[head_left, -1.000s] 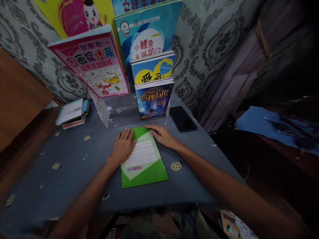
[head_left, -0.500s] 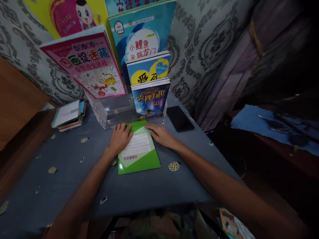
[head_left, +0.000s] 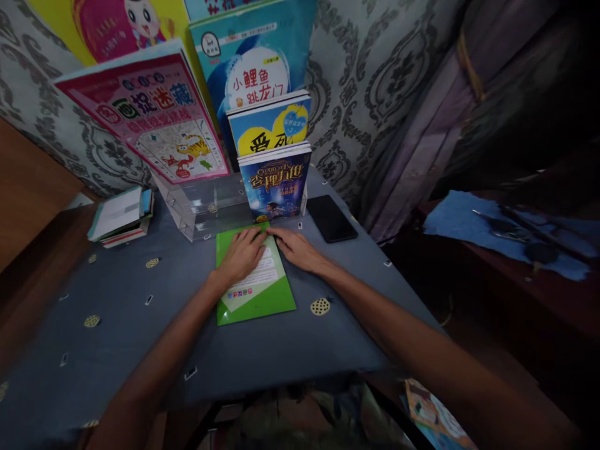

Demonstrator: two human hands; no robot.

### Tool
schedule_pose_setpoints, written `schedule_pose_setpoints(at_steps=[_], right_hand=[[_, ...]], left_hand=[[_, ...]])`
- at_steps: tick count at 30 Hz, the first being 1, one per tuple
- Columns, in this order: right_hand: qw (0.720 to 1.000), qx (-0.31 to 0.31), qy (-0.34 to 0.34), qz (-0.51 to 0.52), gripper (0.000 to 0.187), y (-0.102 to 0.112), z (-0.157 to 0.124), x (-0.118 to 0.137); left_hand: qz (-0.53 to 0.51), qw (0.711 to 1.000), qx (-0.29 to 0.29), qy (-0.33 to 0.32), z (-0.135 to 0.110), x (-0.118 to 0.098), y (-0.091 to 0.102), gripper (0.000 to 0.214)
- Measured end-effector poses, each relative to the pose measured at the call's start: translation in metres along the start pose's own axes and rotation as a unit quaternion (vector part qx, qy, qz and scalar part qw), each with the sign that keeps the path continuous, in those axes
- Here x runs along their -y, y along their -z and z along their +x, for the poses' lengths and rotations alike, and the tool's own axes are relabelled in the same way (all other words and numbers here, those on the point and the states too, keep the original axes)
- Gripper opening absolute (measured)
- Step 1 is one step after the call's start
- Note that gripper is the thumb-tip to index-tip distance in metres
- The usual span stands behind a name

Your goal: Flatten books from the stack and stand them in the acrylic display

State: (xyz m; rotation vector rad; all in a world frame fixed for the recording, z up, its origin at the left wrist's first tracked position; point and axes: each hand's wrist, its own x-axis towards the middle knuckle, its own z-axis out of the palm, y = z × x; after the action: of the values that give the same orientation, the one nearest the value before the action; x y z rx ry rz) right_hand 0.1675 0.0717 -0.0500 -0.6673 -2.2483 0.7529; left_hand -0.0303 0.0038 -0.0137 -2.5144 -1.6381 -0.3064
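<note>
A green book (head_left: 262,299) lies flat on the dark blue tablecloth, closed, with a pale text panel on its upper face. My left hand (head_left: 244,253) rests flat across the upper part of that cover, fingers stretched toward the far edge. At the book's far right corner, my right hand (head_left: 294,247) touches the edge with its fingertips, fingers extended. Both hands' fingertips almost meet near that corner. Just behind stands a clear acrylic rack (head_left: 185,209) bearing upright books, among them a dark blue one (head_left: 274,184) and a pink one (head_left: 164,125).
A black phone (head_left: 330,218) lies right of the rack. Several stacked books (head_left: 122,215) sit at the table's left back. Patterned wallpaper (head_left: 365,69) and a purple curtain (head_left: 422,144) stand behind. To the right, a blue cloth (head_left: 459,225) holds dark items on a lower surface.
My left hand has slid right across the cover, from the book's left edge toward my right hand. The right hand stays at the far right corner. The whole view has shifted slightly.
</note>
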Motion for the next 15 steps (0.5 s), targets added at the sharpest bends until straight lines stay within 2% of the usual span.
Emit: schedule_pose_setpoints(at_steps=[4,9,15], right_hand=[[1.0,0.003,-0.015,0.017,0.066,0.0023,-0.0009,-0.0005],[0.999,0.013,-0.025,0.023,0.067,0.0044,-0.0014,-0.0002],[0.999,0.013,-0.028,0.018,0.066,0.0038,-0.0015,0.0007]], left_hand=[[-0.035,0.999,-0.008,-0.007,0.0066,-0.0009,-0.007,0.038],[-0.052,0.998,-0.015,-0.009,0.004,0.0017,-0.0079,0.039],[-0.065,0.997,-0.013,-0.044,-0.0013,0.001,-0.0038,0.038]])
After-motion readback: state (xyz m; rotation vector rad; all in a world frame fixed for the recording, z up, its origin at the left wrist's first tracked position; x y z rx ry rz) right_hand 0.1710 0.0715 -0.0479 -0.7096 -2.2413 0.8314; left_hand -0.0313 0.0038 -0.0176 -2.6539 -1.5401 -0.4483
